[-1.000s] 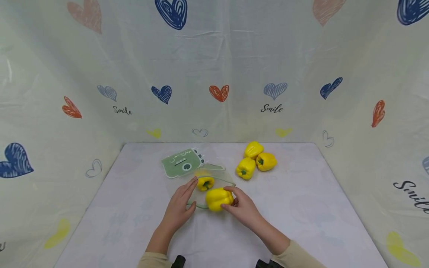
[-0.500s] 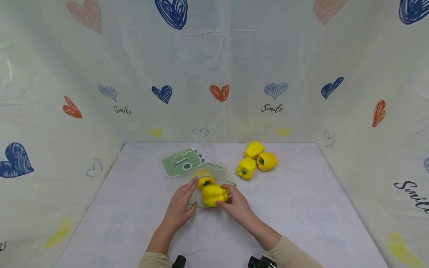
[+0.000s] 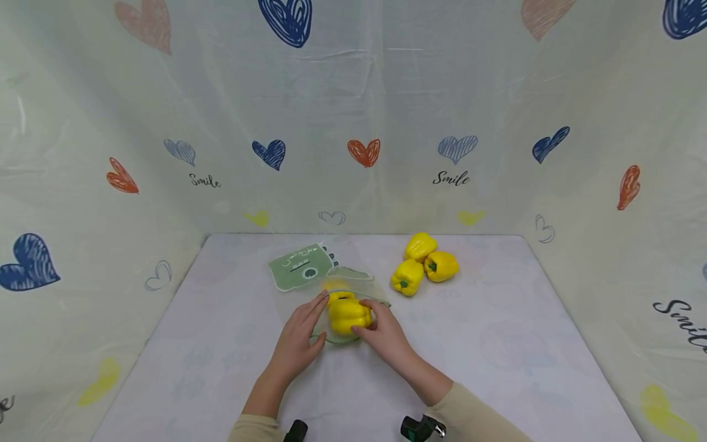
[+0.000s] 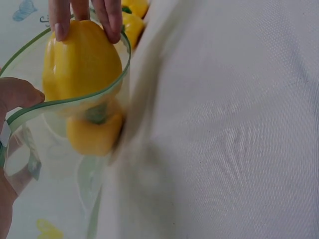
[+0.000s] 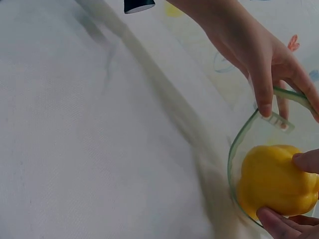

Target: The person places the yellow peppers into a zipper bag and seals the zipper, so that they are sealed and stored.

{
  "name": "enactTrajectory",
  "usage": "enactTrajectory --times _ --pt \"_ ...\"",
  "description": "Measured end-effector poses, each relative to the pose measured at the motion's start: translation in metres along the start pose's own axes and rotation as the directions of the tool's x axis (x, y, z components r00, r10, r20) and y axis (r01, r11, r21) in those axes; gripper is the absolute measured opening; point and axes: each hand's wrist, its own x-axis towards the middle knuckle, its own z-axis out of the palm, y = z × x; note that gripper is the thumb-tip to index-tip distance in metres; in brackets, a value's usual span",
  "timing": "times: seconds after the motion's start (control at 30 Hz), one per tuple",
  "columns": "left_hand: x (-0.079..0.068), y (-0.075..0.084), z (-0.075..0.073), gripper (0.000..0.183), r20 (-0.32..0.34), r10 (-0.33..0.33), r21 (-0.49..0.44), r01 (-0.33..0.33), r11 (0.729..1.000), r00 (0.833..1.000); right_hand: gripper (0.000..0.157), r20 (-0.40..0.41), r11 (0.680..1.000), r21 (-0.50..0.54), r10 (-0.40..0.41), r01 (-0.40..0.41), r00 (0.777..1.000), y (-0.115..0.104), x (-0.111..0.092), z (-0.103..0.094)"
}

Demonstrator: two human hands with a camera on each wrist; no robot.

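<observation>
A clear zip bag (image 3: 301,270) with a green cartoon print and a green rim lies on the table. Its mouth faces me and is spread wide. My left hand (image 3: 298,337) holds the mouth at its left side, thumb on the near rim and fingers toward the far rim. In my right hand (image 3: 386,337) is a yellow bell pepper (image 3: 349,317), pinched between thumb and fingers within the bag's mouth. The right wrist view shows this bell pepper (image 5: 276,179) inside the green rim. Another yellow bell pepper (image 4: 94,132) lies deeper in the bag, partly hidden behind the held one.
Three more yellow bell peppers, a rear one (image 3: 420,247), a right one (image 3: 441,266) and a front one (image 3: 407,277), sit together at the back right of the white table (image 3: 497,344). A heart-printed curtain (image 3: 353,92) rises behind the table.
My right hand has moved left and slightly away from me, carrying the bell pepper into the bag's mouth. It now covers more of the inner pepper. My left hand has hardly moved.
</observation>
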Motion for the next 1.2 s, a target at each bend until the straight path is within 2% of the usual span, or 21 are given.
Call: enactTrajectory --times 0.4,0.73,1.2 --pt "0.0 0.001 -0.001 0.08 -0.008 0.005 -0.021 -0.005 1.0 1.0 0.054 -0.018 1.0 0.003 0.003 -0.003 1.0 -0.006 0.009 0.008" --pt "0.002 0.0 -0.002 0.079 -0.021 0.031 -0.029 -0.031 0.999 0.999 0.054 -0.029 0.998 0.04 0.044 -0.043 0.999 -0.008 0.02 0.017" --pt "0.002 -0.001 0.0 0.081 -0.036 0.058 -0.004 -0.059 0.998 0.998 0.056 -0.056 0.992 0.114 -0.052 0.058 0.997 -0.004 0.038 0.021"
